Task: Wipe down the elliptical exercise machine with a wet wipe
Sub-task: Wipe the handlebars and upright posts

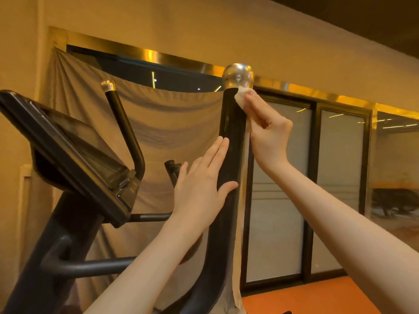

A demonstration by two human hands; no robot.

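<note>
The black right handlebar (232, 137) of the elliptical rises in the middle of the view, topped by a shiny silver cap (238, 74). My right hand (265, 132) pinches a crumpled white wet wipe (242, 96) against the bar's right side just below the cap. My left hand (201, 180) lies flat against the bar's left side lower down, fingers straight, thumb resting on the front of the bar. The machine's console (68, 150) tilts at the left, with the other handlebar (123, 123) behind it.
A grey cloth (158, 123) hangs over a window behind the machine. Dark-framed frosted glass doors (317, 177) stand to the right above an orange floor (306, 295). Lower black frame tubes (86, 266) of the machine cross at the bottom left.
</note>
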